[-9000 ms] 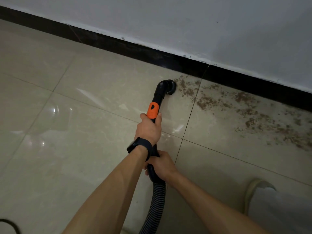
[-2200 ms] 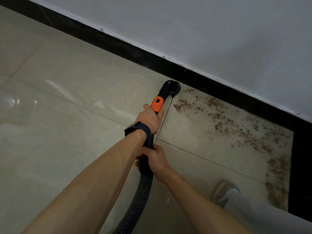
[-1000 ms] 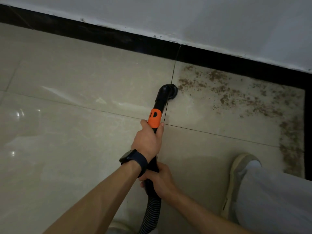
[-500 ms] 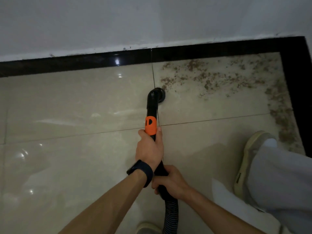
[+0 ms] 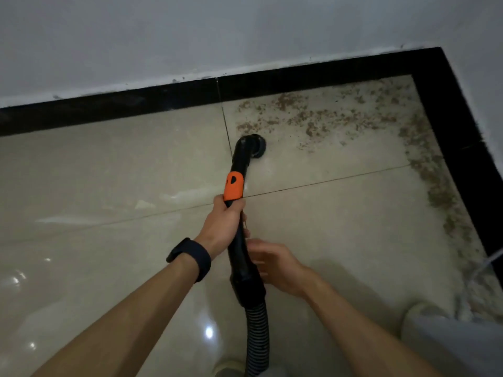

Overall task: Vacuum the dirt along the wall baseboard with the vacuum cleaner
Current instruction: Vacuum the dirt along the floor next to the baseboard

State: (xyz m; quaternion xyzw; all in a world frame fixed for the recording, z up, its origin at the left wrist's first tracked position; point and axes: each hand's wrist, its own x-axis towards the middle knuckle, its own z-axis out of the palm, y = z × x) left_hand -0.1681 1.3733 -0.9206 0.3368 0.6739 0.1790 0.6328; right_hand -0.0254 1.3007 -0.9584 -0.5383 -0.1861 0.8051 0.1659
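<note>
dirt [image 5: 313, 118] lies scattered on the floor [image 5: 109, 172] along the black baseboard [image 5: 163, 104], far and right. vacuum nozzle [image 5: 253, 146] rests on the floor just near of the dirt's left edge, apart from the baseboard. left hand [image 5: 226, 221] grasps the black tube [image 5: 239, 254] below its orange collar [image 5: 234, 186]. right hand [image 5: 275, 265] is blurred beside the tube; i cannot tell whether it grips.

Left half of the floor [image 5: 95, 172] is wide open, loads of room to swing through. Along the top the black baseboard [image 5: 109, 115] and wall [image 5: 190, 36] shut things off, turning a corner at upper right and boxing that side in. Wand [image 5: 239, 164] and hose [image 5: 257, 336] split the middle; a shoe [image 5: 416, 311] sits lower right.
</note>
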